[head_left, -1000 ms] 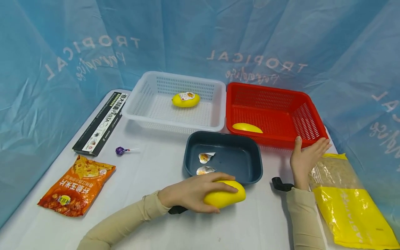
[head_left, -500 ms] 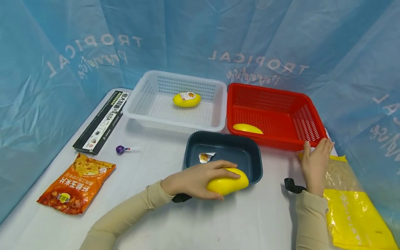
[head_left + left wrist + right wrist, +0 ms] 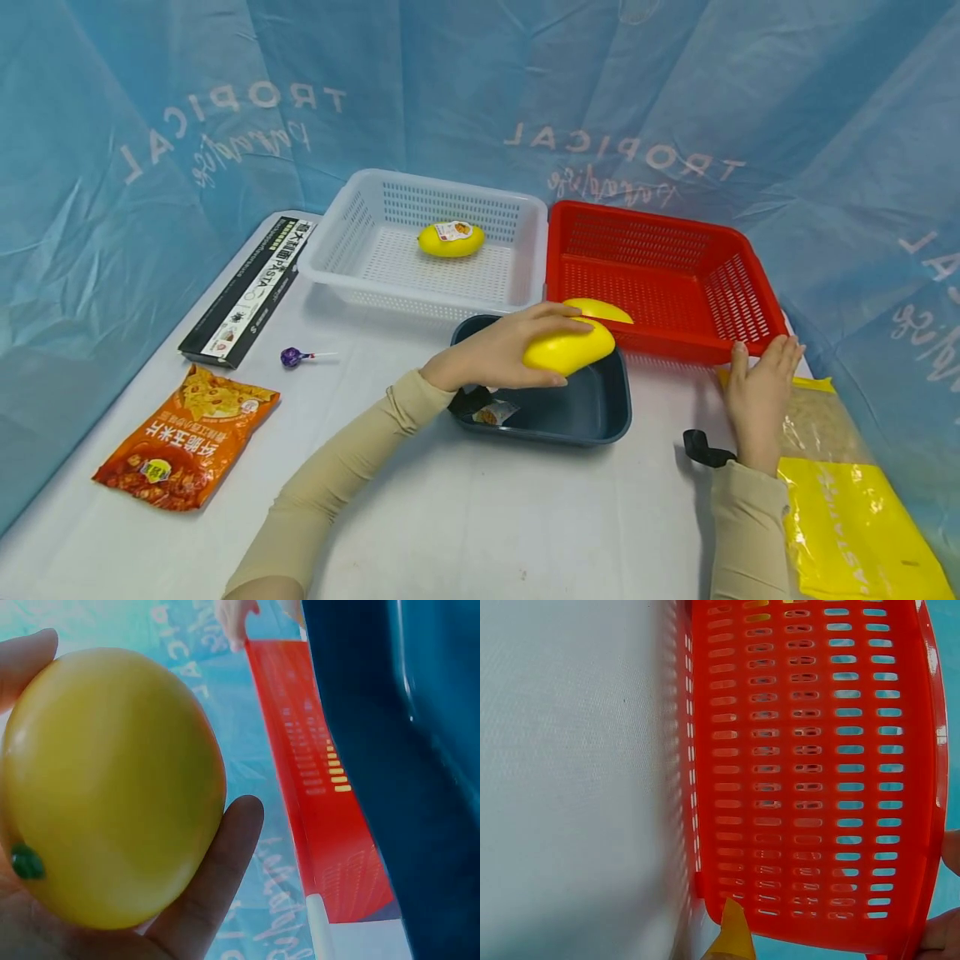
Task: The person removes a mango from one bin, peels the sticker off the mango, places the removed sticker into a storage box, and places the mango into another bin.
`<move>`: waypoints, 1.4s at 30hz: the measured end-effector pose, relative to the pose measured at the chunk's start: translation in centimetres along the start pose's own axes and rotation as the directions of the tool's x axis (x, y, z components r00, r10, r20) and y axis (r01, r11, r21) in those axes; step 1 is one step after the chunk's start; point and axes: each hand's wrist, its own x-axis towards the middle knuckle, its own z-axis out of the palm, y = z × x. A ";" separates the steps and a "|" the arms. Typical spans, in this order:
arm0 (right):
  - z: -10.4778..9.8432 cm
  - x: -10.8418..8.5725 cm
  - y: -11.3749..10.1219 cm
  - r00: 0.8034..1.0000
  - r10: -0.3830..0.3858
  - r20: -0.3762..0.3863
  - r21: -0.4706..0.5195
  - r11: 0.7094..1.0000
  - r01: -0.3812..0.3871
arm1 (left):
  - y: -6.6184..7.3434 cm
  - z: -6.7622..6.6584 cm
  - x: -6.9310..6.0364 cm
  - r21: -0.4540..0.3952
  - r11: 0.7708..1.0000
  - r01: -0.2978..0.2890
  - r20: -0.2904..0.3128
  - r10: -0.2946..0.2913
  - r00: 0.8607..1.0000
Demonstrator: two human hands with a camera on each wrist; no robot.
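My left hand (image 3: 491,352) grips a yellow mango (image 3: 573,348) above the far part of a dark blue tub (image 3: 581,438). In the left wrist view, the mango (image 3: 112,787) shows a green stem spot, with fingers and thumb around its sides. A round sticker (image 3: 495,412) lies in the tub, partly behind the wrist strap. My right hand (image 3: 761,404) touches the near right corner of the red basket (image 3: 675,343), fingers mostly straight. Another mango (image 3: 597,310) rests inside that basket by its near wall. The right wrist view shows the basket's slotted wall (image 3: 806,795).
A white basket (image 3: 420,300) holding a stickered mango (image 3: 452,240) adjoins the red one. On the left lie a black pasta box (image 3: 247,292), a purple lollipop (image 3: 294,357) and an orange snack bag (image 3: 187,437). A yellow pasta bag (image 3: 862,517) lies right.
My left hand has carried the mango from the tub's near edge forward and up, toward the red basket. My right hand has moved slightly right and come to the basket's corner.
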 end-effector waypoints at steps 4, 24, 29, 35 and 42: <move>0.0 -0.1 0.0 1.000 0.009 0.003 -0.002 1.000 -0.009 | -0.5 -0.4 1.3 -0.029 0.999 0.039 -0.003 -0.039 0.999; 0.0 -0.1 0.0 0.999 0.036 0.015 0.002 0.999 -0.036 | -2.2 -0.6 5.0 -0.086 0.995 0.049 -0.100 -0.057 0.993; 0.0 -0.1 0.1 1.000 0.029 0.010 0.017 0.999 -0.029 | -2.7 -0.9 6.0 -0.090 0.994 0.056 -0.131 -0.068 0.989; 0.0 0.0 0.1 0.999 0.042 0.018 0.014 0.999 -0.043 | -3.0 -1.8 7.3 -0.159 0.982 0.105 -0.134 -0.126 0.983; 0.1 0.0 0.1 0.999 0.030 0.012 0.018 0.999 -0.030 | -3.8 -2.4 9.1 -0.217 0.967 0.131 -0.147 -0.165 0.975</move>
